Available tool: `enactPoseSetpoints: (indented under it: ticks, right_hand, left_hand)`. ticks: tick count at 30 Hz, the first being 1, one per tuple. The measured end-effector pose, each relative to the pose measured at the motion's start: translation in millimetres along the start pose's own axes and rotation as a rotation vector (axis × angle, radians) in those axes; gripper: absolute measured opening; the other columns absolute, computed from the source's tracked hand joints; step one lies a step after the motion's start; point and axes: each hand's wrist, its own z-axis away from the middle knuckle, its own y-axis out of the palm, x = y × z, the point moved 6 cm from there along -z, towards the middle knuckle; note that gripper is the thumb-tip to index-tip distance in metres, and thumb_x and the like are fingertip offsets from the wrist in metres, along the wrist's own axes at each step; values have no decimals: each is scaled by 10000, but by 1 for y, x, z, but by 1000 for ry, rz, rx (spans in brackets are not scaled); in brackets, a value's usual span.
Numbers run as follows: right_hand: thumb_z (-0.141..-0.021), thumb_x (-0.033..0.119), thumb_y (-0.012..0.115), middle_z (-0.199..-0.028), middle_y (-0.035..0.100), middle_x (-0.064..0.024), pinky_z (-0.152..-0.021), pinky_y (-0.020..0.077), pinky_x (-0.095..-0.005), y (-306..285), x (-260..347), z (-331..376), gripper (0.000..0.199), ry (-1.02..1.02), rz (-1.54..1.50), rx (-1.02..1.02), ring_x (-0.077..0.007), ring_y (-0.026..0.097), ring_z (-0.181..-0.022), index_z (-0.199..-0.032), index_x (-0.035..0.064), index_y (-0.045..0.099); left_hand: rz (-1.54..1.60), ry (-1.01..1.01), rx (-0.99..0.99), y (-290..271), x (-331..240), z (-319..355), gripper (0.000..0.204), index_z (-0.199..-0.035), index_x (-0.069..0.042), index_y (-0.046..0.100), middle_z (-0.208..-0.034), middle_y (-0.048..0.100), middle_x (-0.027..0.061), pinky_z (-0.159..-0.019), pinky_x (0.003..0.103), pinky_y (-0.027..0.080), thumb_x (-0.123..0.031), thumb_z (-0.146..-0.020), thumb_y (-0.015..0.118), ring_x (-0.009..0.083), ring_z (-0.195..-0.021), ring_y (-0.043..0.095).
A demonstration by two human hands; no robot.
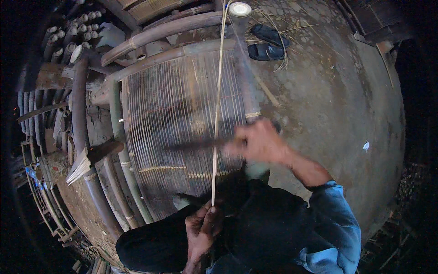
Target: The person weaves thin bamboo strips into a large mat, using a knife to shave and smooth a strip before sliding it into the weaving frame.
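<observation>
A long, pale bamboo strip runs from my lap up past the top edge of the view. Its lower end is pinched between the thumb and fingers of my left hand, close to my dark trousers. My right hand is closed around the handle of a knife, mostly smeared by motion. The dark blade points left and meets the strip around its middle. Whether the blade is cutting into the strip or only passing across it, I cannot tell.
A slatted bamboo bench with thick bamboo rails lies before me. Black sandals rest on the earthen floor beyond it. Bamboo poles stand at the left, near a bundle of pale split ends. Cut bamboo tubes are stacked at far left.
</observation>
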Motion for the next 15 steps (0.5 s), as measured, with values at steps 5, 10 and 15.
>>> enactPoseSetpoints:
  ticks: [5, 10, 15]
  right_hand:
    - [-831, 543, 686, -641, 659, -169, -638, 547, -440, -7, -8, -7, 478, -20, -31, -3, -352, 670, -610, -792, 71, 745]
    - [-827, 585, 674, -620, 639, -184, -622, 535, -442, -26, -24, -41, 551, 73, -85, -54, -365, 658, -602, -786, 37, 728]
    - [-841, 578, 668, -566, 594, -187, -585, 500, -449, -18, -12, -34, 575, 46, -66, 48, -344, 621, -553, -786, 6, 711]
  left_hand:
    - [-120, -9, -91, -11, 4, 12, 220, -1070, 17, 690, -642, 486, -77, -499, 196, 262, -145, -999, 559, 5, -555, 357]
    - [-99, 70, -91, -12, -1, 29, 211, -1034, 28, 694, -646, 486, -81, -531, 201, 274, -144, -986, 581, 16, -578, 372]
    - [-208, 68, -73, -32, 17, 37, 192, -1062, 28, 696, -678, 546, -44, -563, 213, 349, -108, -959, 608, 33, -617, 436]
